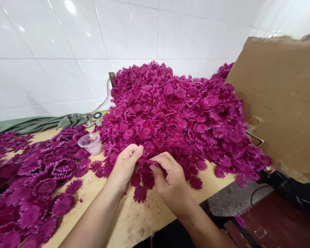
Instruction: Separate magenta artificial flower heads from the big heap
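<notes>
A big heap of magenta fabric flower heads point(170, 113) lies on a pale wooden table point(134, 217) against the tiled wall. At the heap's near edge my left hand point(126, 165) and my right hand point(170, 179) meet, both with fingers curled and pinched on the same flower piece point(146, 163) between them. Loose single flower heads point(141, 193) lie on the table just under my hands.
Stacks of darker flat flower layers point(36, 179) cover the table's left part. A small clear plastic cup point(91, 143) lies tipped beside them. A brown cardboard sheet point(284, 103) stands at the right. Green cloth point(36, 123) lies along the wall.
</notes>
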Motion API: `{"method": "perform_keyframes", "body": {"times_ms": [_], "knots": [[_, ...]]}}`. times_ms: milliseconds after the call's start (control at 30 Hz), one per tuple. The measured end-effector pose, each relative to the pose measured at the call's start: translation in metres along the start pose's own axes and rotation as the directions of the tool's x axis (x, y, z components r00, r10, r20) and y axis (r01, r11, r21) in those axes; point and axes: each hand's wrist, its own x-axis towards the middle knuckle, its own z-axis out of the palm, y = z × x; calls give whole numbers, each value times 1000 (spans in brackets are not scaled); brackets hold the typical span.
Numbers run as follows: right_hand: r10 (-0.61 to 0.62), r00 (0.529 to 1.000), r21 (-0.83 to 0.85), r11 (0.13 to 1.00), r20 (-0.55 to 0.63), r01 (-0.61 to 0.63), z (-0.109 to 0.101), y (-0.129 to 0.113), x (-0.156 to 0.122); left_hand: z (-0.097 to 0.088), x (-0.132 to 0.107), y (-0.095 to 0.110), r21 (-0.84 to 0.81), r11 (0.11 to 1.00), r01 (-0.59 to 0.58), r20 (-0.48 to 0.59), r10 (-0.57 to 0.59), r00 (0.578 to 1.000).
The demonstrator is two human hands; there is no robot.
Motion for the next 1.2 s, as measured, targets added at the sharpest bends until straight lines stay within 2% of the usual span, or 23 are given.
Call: {"method": "perform_keyframes", "body": {"times_ms": [133,233,300,400,433,467,500,533,600,667,733,1000,1100,1200], "knots": [[-70,998,-1,998,7,70,0,-5,-13,-12,17,5,-13,999,-48,-165,45,985],[-105,994,7,994,9,105,-3,-2,-20,-29,32,8,137,982,-126,-265,159,951],[-117,993,-30,993,-11,116,-7,4,-20,-37,36,9,373,910,-183,-241,285,928],[-151,989,-82,985,-7,150,-13,12,-16,-37,25,13,673,685,-278,-91,450,888],[-164,986,-85,983,6,164,-14,14,-15,-34,18,16,702,643,-305,-6,434,901],[-177,984,-80,981,24,179,-16,14,-13,-30,11,18,697,641,-322,88,369,925],[-188,981,-69,979,40,191,-17,14,-12,-26,4,20,666,676,-314,187,257,948],[-194,979,-55,979,53,197,-19,14,-11,-22,-3,22,629,725,-282,275,132,952],[-188,980,-28,981,73,190,-21,14,-11,-15,-11,24,563,806,-183,367,-46,929],[-166,982,-18,986,86,169,-24,13,-11,-11,-13,22,509,853,-116,352,-83,932],[-153,984,-18,988,91,155,-26,13,-12,-10,-12,19,469,879,-91,297,-60,953],[-82,988,91,993,133,70,-27,5,-5,-7,-6,10,464,880,-104,168,28,985],[-50,984,180,983,173,18,-19,3,0,-4,-5,8,442,892,-90,159,20,987],[20,988,213,976,154,-53,-11,1,2,-2,-5,6,402,914,-60,173,-12,985]]}}
